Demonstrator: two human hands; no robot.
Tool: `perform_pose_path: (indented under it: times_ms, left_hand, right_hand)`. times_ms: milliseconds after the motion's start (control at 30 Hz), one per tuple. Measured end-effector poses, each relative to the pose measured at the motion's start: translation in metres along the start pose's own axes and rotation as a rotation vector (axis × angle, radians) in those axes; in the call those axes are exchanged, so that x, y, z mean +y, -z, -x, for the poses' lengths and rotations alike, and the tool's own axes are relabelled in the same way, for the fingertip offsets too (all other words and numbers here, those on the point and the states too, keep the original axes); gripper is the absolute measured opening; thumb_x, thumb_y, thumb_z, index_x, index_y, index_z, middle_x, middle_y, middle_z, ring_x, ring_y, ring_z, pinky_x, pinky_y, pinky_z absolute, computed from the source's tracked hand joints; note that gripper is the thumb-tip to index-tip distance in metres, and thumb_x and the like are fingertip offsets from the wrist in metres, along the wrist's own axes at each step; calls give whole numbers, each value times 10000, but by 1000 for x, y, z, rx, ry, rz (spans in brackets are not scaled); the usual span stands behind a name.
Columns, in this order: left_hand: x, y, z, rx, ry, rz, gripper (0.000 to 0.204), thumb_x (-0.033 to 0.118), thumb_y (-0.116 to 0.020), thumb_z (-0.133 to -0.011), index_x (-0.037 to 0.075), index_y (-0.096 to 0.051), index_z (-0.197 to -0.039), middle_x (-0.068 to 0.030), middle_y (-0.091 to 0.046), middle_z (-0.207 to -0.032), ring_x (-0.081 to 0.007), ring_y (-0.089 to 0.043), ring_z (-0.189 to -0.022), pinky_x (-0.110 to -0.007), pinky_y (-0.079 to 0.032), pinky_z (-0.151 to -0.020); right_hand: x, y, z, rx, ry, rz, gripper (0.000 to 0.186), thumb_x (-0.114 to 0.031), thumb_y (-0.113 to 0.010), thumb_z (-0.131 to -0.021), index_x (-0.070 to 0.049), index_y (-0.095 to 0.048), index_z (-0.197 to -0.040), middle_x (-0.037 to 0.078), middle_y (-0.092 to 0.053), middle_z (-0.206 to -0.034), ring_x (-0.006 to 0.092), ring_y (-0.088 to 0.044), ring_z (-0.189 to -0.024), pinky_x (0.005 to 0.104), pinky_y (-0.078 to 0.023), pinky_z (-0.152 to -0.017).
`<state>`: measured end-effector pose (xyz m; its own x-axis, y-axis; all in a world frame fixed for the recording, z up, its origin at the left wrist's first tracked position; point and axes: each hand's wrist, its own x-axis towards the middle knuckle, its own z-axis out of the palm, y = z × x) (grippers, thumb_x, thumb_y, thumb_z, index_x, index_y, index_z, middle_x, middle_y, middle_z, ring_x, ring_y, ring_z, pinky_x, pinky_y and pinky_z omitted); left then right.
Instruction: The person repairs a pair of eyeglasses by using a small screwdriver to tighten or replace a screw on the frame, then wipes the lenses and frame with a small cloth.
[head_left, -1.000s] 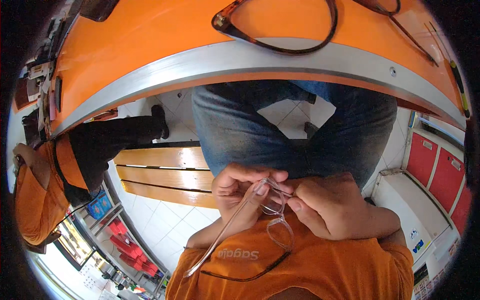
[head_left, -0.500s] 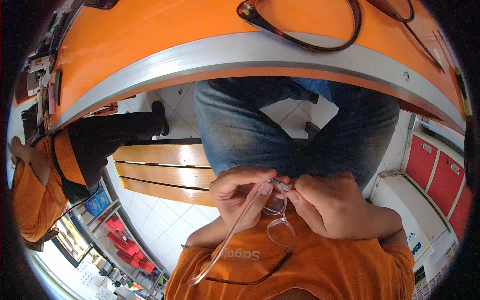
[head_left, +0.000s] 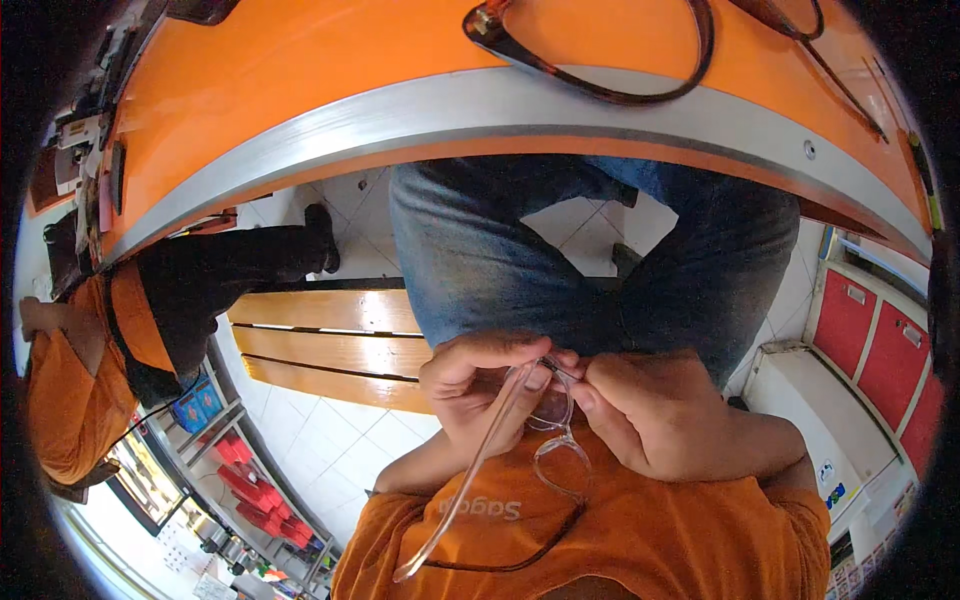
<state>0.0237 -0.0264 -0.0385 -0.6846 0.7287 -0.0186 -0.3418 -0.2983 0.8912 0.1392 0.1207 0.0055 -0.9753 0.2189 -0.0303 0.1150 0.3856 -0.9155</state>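
Note:
Clear-framed glasses [head_left: 560, 459], one temple pale and one dark, are held low over my orange shirt. My left hand [head_left: 478, 395] is closed on their upper end, thumb across the clear temple near the hinge. My right hand [head_left: 645, 410] is closed too, thumb and forefinger pinched at that same hinge; whether a small tool is between them is too small to tell. The lower lens rim and dark temple hang below my fingers, against the shirt.
An orange counter [head_left: 330, 70] with a metal edge holds dark glasses [head_left: 690, 60] and thin tools [head_left: 875, 120]. Below are my jeans [head_left: 470, 250] and a slatted wooden bench [head_left: 320, 312]. A co-worker [head_left: 70, 400] sits at left; red cabinets [head_left: 840, 325] stand at right.
Both hands have shifted only slightly, still clasped on the glasses, and the long clear temple's tip has swung a little right and down. The counter sits slightly higher and rightward in view.

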Motion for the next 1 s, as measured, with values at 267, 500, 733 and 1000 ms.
perform_pose_path:
  times_ms: [267,500,733,1000]
  left_hand:
    - [8,5,13,29,88,13,156,-18,-618,-902,-22,-587,-1055,-234,-683,-915,-295,-709,-851,-405,-610,-719]
    - [3,6,-10,-105,334,274,180,134,-557,-971,48,-457,-1094,-240,-654,-966,-346,-695,-876,-458,-619,-693]
    - [11,-28,-31,70,143,90,240,278,-517,-993,85,-384,-1047,-111,-543,-775,-194,-558,-501,-288,-493,-383]
    - [7,-31,-45,84,12,69,250,271,-578,-966,110,-405,-1049,-99,-537,-784,-177,-527,-550,-287,-464,-455]
  right_hand:
    - [12,18,16,248,-238,-43,228,-116,-567,-936,-55,-486,-732,135,-477,-575,326,-525,-473,416,-384,-447]
    - [-3,32,4,38,-40,5,139,-117,-607,-903,-57,-533,-802,127,-528,-606,310,-589,-562,406,-445,-494]
    - [-46,120,22,499,124,501,159,-195,-682,-840,-84,-622,-937,98,-593,-798,280,-593,-703,394,-485,-615]
    - [-29,191,16,862,-180,973,228,-163,-670,-844,5,-642,-995,133,-612,-926,274,-629,-832,374,-499,-732]
